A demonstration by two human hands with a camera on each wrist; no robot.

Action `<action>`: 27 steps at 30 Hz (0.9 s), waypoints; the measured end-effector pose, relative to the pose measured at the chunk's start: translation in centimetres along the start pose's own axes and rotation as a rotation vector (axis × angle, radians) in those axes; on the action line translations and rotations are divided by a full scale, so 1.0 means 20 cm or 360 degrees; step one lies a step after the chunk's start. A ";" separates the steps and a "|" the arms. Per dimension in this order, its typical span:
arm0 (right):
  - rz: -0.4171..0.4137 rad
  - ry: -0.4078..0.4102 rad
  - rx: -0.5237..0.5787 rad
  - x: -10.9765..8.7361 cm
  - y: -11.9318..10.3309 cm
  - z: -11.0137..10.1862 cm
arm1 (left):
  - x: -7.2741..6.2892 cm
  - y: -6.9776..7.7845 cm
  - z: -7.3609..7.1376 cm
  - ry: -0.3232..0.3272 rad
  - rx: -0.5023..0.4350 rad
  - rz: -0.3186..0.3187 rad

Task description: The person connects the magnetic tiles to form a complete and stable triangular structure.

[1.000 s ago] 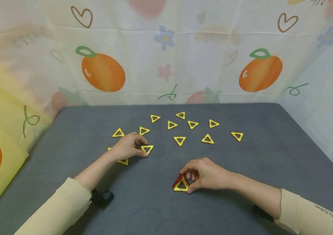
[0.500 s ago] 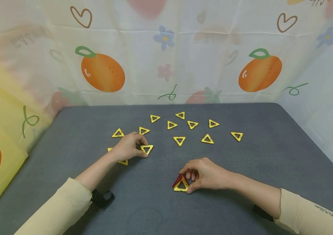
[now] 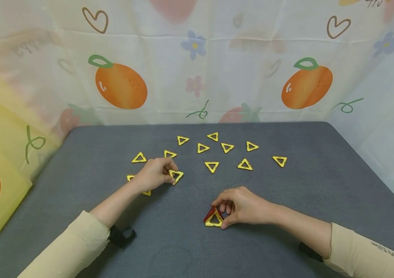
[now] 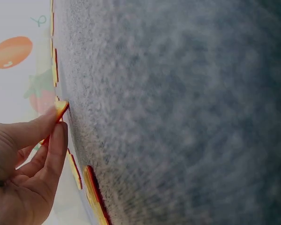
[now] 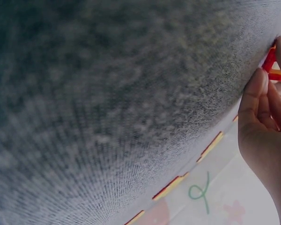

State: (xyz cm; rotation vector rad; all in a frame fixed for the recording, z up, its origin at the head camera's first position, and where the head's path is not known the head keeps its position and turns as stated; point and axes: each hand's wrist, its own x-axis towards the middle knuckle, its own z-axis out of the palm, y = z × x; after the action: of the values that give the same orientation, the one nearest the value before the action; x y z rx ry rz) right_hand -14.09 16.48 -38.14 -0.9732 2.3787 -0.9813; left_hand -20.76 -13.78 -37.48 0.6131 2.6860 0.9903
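Two hands at work over a dark grey counter (image 3: pixel 172 235). The left hand (image 3: pixel 153 174), left of the counter's middle, pinches a yellow triangle (image 3: pixel 180 177) between thumb and fingers; the triangle is tilted, with a red edge visible in the left wrist view. Whether a corner touches the counter cannot be told. The right hand (image 3: pixel 242 206), in the near middle, pinches a small red and yellow pyramid (image 3: pixel 214 224), with the forefinger at its top and the thumb at its near right corner. The pyramid stands on the counter, a yellow frame facing near and red showing on its left.

Loose triangles lie flat on the counter. Five occupy the far middle, including the farthest triangle (image 3: pixel 216 135); three lie nearer, among them the rightmost triangle (image 3: pixel 279 157), somewhat apart. Four surround the left hand: the far left triangle (image 3: pixel 139 161) is fully visible, the others partly hidden by the hand and wrist. A pale curtain (image 3: pixel 235 73) printed with oranges rises beyond the far edge.
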 end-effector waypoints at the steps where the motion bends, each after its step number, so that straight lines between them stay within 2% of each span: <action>1: 0.0000 -0.0001 -0.0001 0.00 0.00 0.00 | 0.00 0.00 0.00 0.0004 0.0003 0.0019; 13: 0.0000 0.0000 -0.0017 0.01 0.00 0.00 | 0.00 0.03 0.01 0.0043 0.0015 0.0219; 20: -0.0016 0.0001 -0.0028 0.01 0.00 0.00 | -0.01 0.09 0.04 0.0015 -0.0151 0.0224; 27: 0.0003 0.0005 -0.0040 0.01 0.00 0.00 | -0.03 0.16 0.10 0.0010 -0.0275 0.0392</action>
State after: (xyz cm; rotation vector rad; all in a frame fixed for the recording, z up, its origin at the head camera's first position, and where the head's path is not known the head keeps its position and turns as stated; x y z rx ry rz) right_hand -14.18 16.40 -38.11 -0.9794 2.3996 -0.9549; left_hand -18.64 -10.75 -36.82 0.9202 2.5362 1.2711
